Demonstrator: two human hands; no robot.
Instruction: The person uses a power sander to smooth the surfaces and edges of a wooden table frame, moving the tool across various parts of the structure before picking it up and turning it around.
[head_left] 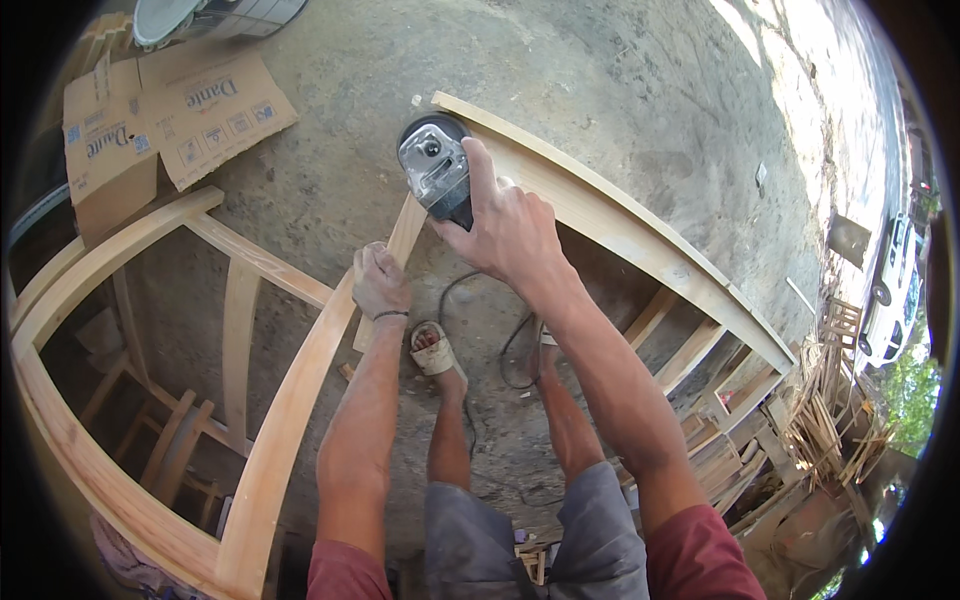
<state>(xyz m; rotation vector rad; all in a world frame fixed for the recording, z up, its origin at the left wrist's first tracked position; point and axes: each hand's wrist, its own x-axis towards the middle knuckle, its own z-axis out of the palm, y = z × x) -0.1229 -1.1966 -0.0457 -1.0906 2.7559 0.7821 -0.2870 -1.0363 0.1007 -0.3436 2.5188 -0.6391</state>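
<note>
My right hand is wrapped round an angle grinder with a round dark disc at its far end. The grinder's head is over the corner of a pale wooden frame, where a long rail meets a short wooden bar. Whether the disc touches the wood is hidden beneath the tool. Closed round that short bar, nearer to me, is my left hand; it looks dusty. A dark power cord runs down from the grinder past my feet.
A second wooden frame with curved rails stands at left. Behind it are a flattened cardboard box and a bucket. Scrap wood is heaped at right, with a parked white vehicle beyond. My sandalled foot is between the frames.
</note>
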